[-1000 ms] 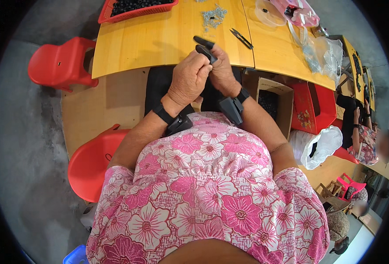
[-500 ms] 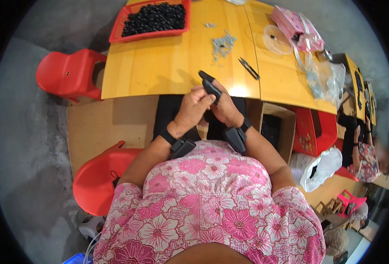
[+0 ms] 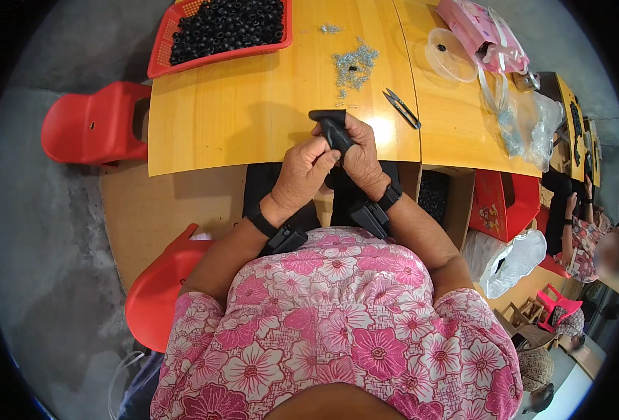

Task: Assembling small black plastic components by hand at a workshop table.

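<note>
Both of my hands meet just over the near edge of the yellow table, around a black curved piece with a flat, wider head [image 3: 335,131]. It looks like a handle or hook, but its exact kind cannot be told. My left hand [image 3: 297,176] pinches its lower end between thumb and fingers. My right hand [image 3: 362,159] wraps the other side, its fingers partly hidden behind the piece. Beyond the hands lies a scatter of small clear or silvery bits [image 3: 358,63] with one small black part among them. Thread snips [image 3: 402,109] lie to the right.
A red basket [image 3: 218,59] full of small black parts stands far left on the yellow table [image 3: 204,126]. Far right are a clear tub [image 3: 456,70], a pink bag [image 3: 463,24] and clear plastic bags [image 3: 537,129]. Red chairs [image 3: 96,122] stand left; another person sits far right.
The black piece has turned in my hands, its head now lying crosswise. My right fingers have shifted up around it. The whole view has shifted slightly.
</note>
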Action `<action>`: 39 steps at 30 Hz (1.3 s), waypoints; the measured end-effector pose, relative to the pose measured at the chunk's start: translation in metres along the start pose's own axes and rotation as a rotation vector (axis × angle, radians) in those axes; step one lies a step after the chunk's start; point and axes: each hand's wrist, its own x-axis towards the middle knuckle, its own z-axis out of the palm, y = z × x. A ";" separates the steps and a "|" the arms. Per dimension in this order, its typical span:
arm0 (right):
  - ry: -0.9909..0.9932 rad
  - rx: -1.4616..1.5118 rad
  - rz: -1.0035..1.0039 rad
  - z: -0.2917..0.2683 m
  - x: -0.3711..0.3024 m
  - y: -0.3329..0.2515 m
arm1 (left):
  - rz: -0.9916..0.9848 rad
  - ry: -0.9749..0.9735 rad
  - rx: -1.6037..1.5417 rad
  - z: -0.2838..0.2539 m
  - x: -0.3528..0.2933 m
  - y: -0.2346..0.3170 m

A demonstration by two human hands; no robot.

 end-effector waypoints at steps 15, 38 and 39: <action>0.191 -0.434 -0.157 -0.058 -0.008 0.024 | 0.340 0.275 1.004 -0.170 0.125 0.045; 0.130 -0.342 -0.082 -0.056 -0.002 0.015 | 0.195 0.174 0.861 -0.173 0.188 0.003; 0.134 -0.346 -0.080 -0.055 -0.001 0.015 | 0.196 0.171 0.856 -0.170 0.185 0.007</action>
